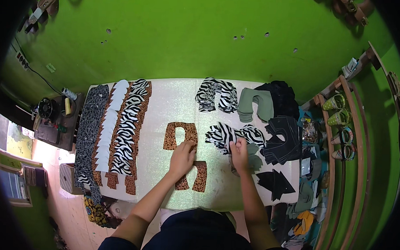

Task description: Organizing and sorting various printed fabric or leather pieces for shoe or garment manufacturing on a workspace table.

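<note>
My left hand (181, 158) rests with its fingers down on a brown leopard-print cut piece (179, 134) in the middle of the pale table (174, 100). A second brown leopard-print piece (199, 177) lies just below that hand, partly under my wrist. My right hand (239, 153) pinches the edge of a pile of zebra-print cut pieces (228, 135) to the right. Grey-green pieces (253, 155) lie beside and under that hand.
Rows of overlapped cut pieces, zebra-print (128, 127), white (108, 126) and dark patterned (89, 130), cover the table's left. More zebra pieces (216, 94), olive pieces (256, 104) and black pieces (283, 136) lie at the right. A wooden shoe rack (341, 125) stands far right, a sewing machine (46, 108) far left.
</note>
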Tool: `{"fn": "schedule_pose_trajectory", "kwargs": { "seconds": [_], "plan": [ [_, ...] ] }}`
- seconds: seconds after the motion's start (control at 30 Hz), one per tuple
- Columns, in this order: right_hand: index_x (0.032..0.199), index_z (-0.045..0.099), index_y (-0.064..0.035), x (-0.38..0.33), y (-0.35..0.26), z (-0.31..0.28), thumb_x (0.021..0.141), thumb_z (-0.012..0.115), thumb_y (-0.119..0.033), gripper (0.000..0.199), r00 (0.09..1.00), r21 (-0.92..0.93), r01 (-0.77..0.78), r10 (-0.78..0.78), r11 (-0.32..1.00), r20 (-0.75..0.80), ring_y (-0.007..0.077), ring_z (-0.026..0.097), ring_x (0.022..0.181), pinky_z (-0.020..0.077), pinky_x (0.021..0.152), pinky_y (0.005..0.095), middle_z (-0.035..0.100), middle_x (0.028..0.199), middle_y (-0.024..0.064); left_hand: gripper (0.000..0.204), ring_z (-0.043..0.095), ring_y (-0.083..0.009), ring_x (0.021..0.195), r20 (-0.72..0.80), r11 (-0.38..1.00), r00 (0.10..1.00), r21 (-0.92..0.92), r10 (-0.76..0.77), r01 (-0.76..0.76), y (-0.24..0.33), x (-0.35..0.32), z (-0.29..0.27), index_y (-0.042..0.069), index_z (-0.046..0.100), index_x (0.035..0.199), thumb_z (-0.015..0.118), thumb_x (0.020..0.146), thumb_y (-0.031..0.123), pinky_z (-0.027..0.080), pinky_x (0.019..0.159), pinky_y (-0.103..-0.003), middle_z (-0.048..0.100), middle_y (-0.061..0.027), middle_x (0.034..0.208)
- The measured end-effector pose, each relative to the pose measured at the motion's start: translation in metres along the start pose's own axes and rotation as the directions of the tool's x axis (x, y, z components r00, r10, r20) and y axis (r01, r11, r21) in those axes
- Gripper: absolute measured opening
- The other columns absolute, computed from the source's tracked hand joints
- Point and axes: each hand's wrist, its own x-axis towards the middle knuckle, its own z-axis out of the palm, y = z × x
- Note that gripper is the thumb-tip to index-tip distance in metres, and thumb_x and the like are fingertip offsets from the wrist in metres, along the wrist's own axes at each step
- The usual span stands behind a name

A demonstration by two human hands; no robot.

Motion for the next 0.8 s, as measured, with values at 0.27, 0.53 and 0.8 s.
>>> {"fn": "schedule_pose_trajectory", "kwargs": {
  "seconds": [0.27,0.53,0.8],
  "plan": [
    [0.110,0.038,0.0034,-0.071,0.016,0.060,0.092,0.047,-0.020,0.031,0.880,0.334,-0.240,0.059,0.912,0.471,0.0149,0.059,0.083,0.0466,0.078,0.0267,0.060,0.094,0.0132,0.036,0.047,-0.0315,0.109,0.023,0.963,0.997,0.260,0.068,-0.072,-0.025,-0.093,-0.002,0.002,0.050,0.115,0.053,0.080,0.011,0.037,0.091,-0.041,0.050,-0.0152,0.119],
    [0.103,0.046,0.0000,-0.062,0.036,0.077,0.094,0.044,-0.019,0.021,0.936,0.270,-0.157,0.056,0.950,0.347,0.0119,0.057,0.078,0.0484,0.071,0.0253,0.057,0.087,0.0072,0.039,0.036,-0.0298,0.123,0.150,0.867,0.981,0.464,0.125,-0.181,-0.055,-0.089,-0.010,0.005,0.048,0.120,0.052,0.083,0.013,0.027,0.102,-0.043,0.043,-0.0126,0.130],
    [0.103,0.051,-0.0012,-0.049,0.010,0.071,0.091,0.050,-0.016,0.019,0.883,0.083,-0.193,0.136,0.978,0.449,0.0077,0.049,0.064,0.0422,0.060,0.0218,0.055,0.077,0.0020,0.031,0.056,-0.0279,0.093,-0.069,0.979,0.979,-0.087,-0.193,0.187,-0.040,-0.076,-0.010,0.001,0.054,0.110,0.055,0.085,0.020,0.043,0.083,-0.036,0.058,-0.0163,0.105]
  ]
}}
